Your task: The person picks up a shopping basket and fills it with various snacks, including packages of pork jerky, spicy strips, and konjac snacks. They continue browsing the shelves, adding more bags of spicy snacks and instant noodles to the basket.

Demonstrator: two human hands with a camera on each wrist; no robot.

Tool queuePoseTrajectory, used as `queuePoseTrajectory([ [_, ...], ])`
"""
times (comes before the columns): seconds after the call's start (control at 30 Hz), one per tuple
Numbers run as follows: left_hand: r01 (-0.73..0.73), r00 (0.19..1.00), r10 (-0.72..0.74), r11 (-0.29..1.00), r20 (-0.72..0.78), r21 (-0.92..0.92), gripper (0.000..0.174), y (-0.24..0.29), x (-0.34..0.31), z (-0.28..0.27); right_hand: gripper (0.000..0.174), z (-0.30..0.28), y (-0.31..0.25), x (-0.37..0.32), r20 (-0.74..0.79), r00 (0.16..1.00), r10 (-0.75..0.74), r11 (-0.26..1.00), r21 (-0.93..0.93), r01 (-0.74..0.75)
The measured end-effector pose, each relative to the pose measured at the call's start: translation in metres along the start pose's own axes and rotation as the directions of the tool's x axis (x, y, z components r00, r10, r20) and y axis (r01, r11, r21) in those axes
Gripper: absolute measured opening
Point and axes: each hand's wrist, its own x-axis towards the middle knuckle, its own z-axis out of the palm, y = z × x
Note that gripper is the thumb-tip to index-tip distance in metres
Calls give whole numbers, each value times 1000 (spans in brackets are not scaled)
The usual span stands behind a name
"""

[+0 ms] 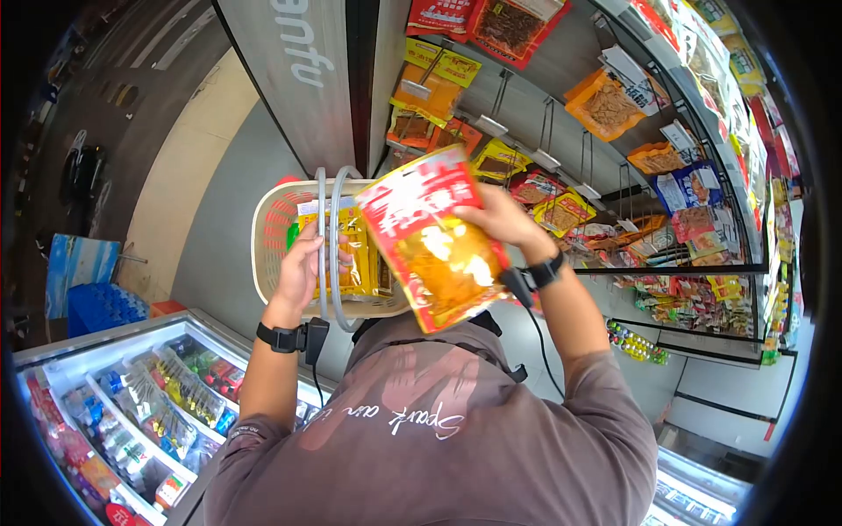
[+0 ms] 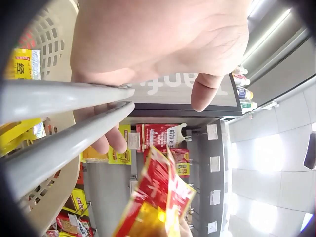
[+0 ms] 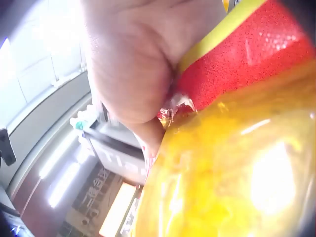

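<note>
My left hand (image 1: 301,270) has its fingers curled round the two grey handles (image 1: 322,210) of a cream plastic shopping basket (image 1: 259,241). In the left wrist view those fingers pass behind the handles (image 2: 69,145), the thumb standing apart. Inside the basket lie yellow snack packets (image 1: 353,267), partly covered by hand and handles. My right hand (image 1: 502,221) grips a large red and yellow snack packet (image 1: 438,254) by its side edge, thumb on the printed face. It hangs tilted over the basket's right side, and its glossy golden window fills much of the right wrist view.
Ahead and right, a shelf rack carries hanging snack packets (image 1: 605,110) on metal hooks (image 1: 548,123). An open freezer (image 1: 140,394) with packaged goods stands at lower left. A grey panel (image 1: 289,70) rises beyond the basket, and pavement (image 1: 189,149) shows at left.
</note>
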Motion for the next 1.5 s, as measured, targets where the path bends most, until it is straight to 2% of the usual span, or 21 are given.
queuePoseTrajectory([
  [0.07,-14,1000,14,1000,13,0,63,7,-6,0,31,31,6,31,172,985,-1,996,-93,17],
  [0.13,-47,998,43,995,56,85,62,15,-12,0,35,61,29,67,295,949,-115,938,-283,202],
  [0.23,-39,997,33,995,63,92,61,24,-26,13,38,107,0,98,423,904,-64,941,-275,195],
  [0.3,-41,998,35,995,59,93,60,24,-30,13,34,130,-13,113,279,931,-234,878,-350,326],
  [0.47,-45,999,44,994,7,99,65,35,-36,7,33,117,-32,121,169,912,-375,869,-280,409],
  [0.53,-47,998,50,992,-25,113,66,34,-36,3,30,97,-20,99,79,955,-286,903,-310,297],
  [0.6,-53,994,61,995,-89,84,66,32,-36,-3,25,72,-1,80,-43,976,-214,967,-153,206],
  [0.67,-48,989,56,997,-138,59,65,30,-34,-6,23,48,48,77,-219,975,-29,999,21,34],
  [0.77,-34,970,50,997,-239,70,63,34,-33,-4,21,14,125,95,-298,949,102,978,206,-41],
  [0.87,-10,935,31,998,-353,61,66,42,-35,-4,25,-12,193,142,-438,874,212,969,208,-131],
  [0.93,-5,904,39,997,-425,82,67,52,-35,3,27,-27,240,188,-726,686,-41,996,-85,-30],
  [0.97,-28,885,67,995,-461,91,68,57,-36,5,39,-40,259,212,-691,721,49,999,41,-29],
  [1.0,-48,861,92,994,-501,100,68,61,-39,8,50,-49,234,214,-673,698,246,969,173,-175],
  [1.07,-51,811,120,989,-572,136,71,70,-41,16,63,-57,249,250,-874,485,26,995,67,67],
  [1.13,-88,763,165,984,-625,154,72,77,-47,22,81,-78,298,298,-861,500,92,992,36,-120],
  [1.17,-119,738,195,980,-646,159,73,78,-49,23,81,-89,303,312,-847,524,84,994,37,-99],
  [1.2,-128,715,221,974,-664,187,73,79,-51,22,85,-100,300,322,-783,598,173,945,304,125],
  [1.23,-143,696,242,969,-676,199,73,81,-53,24,88,-105,292,331,-691,686,228,776,554,301],
  [1.33,-173,663,272,962,-698,211,73,86,-56,28,88,-112,227,329,-738,658,147,821,463,335],
  [1.37,-182,666,274,962,-694,205,72,87,-56,29,66,-114,255,346,-746,665,45,855,373,361],
  [1.5,-210,656,280,960,-701,187,66,94,-46,35,44,-114,262,345,-706,708,-16,870,340,358],
])
